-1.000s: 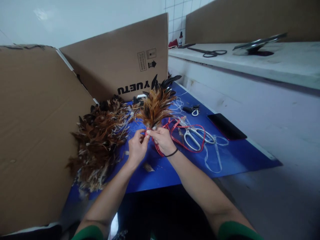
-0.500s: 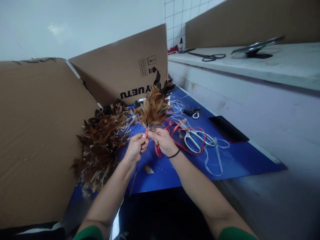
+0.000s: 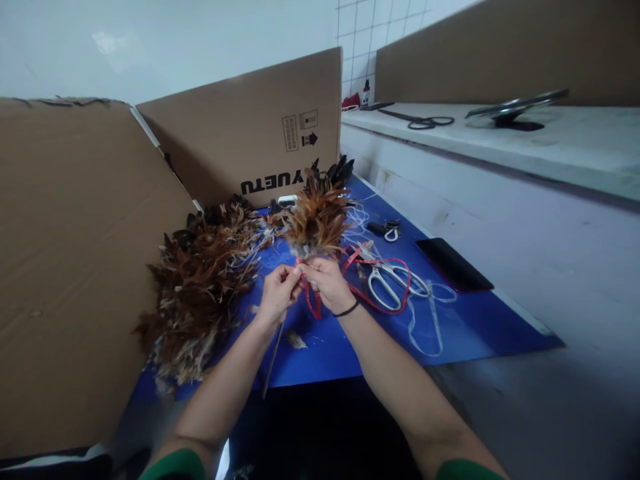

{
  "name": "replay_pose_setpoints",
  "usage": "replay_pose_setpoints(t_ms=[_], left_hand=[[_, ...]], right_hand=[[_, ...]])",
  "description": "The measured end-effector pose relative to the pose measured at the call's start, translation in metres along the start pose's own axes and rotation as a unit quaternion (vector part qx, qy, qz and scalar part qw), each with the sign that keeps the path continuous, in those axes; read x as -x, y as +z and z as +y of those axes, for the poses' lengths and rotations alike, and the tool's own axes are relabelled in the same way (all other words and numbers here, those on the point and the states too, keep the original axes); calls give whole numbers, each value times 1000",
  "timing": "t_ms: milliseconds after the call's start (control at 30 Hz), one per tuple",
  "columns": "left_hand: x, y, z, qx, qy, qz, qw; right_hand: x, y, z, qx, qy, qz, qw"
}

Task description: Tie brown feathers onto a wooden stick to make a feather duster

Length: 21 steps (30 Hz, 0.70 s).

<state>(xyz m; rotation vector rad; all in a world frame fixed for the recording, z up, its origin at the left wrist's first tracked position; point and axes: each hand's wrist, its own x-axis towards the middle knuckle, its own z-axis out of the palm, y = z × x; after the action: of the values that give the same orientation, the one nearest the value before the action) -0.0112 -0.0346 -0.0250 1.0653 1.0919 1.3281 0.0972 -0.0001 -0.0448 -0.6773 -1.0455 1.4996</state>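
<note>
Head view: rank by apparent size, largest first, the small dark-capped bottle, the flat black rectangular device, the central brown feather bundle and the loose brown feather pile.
1. Loose brown feather pile
2. Central brown feather bundle
3. Flat black rectangular device
4. Small dark-capped bottle, though it stands farthest away
</note>
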Motion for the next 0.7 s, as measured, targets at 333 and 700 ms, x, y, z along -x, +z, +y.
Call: replay_pose_setpoints(t_ms=[333,700], left_hand=[[-7,-16,-3,118,-69,-50,989],[-6,-21,-16,36,-40,-33,998]], right_hand=[[-4,-5,7,10,27,-71,997],[-4,-1,18,31,20,-30,999]])
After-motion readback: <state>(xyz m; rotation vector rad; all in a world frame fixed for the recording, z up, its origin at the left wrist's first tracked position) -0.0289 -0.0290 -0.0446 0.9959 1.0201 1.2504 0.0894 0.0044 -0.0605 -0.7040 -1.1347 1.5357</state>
